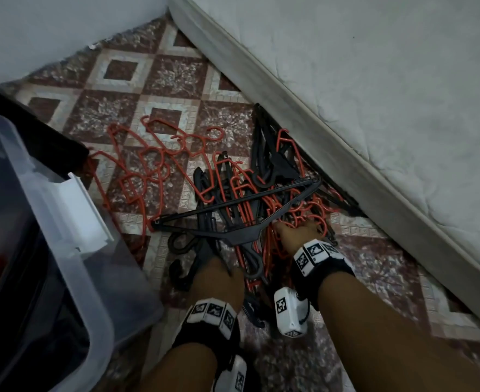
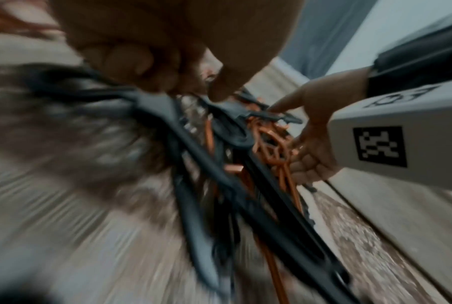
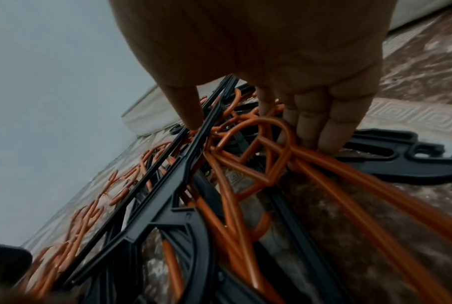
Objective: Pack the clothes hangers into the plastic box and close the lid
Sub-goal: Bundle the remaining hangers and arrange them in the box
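A tangled pile of orange hangers (image 1: 148,165) and black hangers (image 1: 233,236) lies on the patterned floor. The clear plastic box (image 1: 114,278) stands open at the left, with a white latch (image 1: 86,216) on its rim and dark contents inside. My left hand (image 1: 219,270) reaches into the near side of the pile; in the blurred left wrist view its fingers (image 2: 141,67) curl round black hangers (image 2: 193,164). My right hand (image 1: 295,230) is at the pile's right side, where thumb and fingers (image 3: 310,123) close on a bundle of orange hangers (image 3: 258,148).
A white mattress (image 1: 374,108) runs along the right, its edge right beside the pile. A dark object (image 1: 21,131) lies behind the box. A pale wall (image 1: 49,24) closes the far left. Bare patterned floor (image 1: 148,80) shows beyond the hangers.
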Tool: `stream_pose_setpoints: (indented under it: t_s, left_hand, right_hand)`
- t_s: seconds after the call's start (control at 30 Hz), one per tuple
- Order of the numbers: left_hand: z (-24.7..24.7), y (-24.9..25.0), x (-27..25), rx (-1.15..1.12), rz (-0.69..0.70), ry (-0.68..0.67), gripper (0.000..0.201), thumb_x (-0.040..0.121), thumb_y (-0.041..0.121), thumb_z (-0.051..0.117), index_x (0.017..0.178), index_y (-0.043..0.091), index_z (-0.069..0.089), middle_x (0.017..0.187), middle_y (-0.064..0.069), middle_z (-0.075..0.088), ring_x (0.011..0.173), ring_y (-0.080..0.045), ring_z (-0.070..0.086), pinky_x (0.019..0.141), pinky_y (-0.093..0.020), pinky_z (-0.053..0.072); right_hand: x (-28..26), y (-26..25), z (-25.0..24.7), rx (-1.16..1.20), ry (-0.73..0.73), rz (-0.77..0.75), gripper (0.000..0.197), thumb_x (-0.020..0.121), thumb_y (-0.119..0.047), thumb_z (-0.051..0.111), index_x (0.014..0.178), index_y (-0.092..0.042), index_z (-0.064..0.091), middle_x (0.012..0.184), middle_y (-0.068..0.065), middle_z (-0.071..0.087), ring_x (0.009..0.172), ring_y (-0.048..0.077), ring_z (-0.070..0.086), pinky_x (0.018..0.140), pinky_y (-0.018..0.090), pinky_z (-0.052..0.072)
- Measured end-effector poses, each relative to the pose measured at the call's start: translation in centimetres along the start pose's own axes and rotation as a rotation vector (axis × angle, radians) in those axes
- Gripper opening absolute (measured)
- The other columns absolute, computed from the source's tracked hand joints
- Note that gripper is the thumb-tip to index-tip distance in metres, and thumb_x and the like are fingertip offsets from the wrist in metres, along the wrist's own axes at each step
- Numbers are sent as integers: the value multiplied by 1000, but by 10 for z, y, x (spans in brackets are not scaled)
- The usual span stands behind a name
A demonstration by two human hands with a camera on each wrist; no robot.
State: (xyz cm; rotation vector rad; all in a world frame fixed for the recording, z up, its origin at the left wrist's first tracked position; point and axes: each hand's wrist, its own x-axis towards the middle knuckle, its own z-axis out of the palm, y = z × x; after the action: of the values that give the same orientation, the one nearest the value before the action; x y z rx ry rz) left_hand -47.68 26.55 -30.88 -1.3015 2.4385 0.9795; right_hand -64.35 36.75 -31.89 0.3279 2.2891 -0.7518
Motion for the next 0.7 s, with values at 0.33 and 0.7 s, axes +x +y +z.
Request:
stream_pose_setpoints:
  t_s: [0.33, 0.7]
  left_hand:
    - [4, 41, 43, 341, 281, -215, 84, 77, 57, 57, 150, 36, 21, 151, -2, 25, 137, -40, 26, 106, -56, 35]
    - [6, 56, 7, -80, 441, -596, 62, 93, 28, 54, 148, 42, 30, 144, 6, 51, 124, -18, 54, 100, -27, 44]
  right_hand:
    - [-1, 10, 3, 217, 28, -70, 61, 75, -42, 72, 127, -18, 48, 80, -2, 62, 68, 17, 61, 54, 23, 43]
    - [-13, 17, -31, 165, 93, -113, 42, 77, -23, 77, 111, -10, 57, 86, 9, 65, 66, 21, 58, 48, 20, 43]
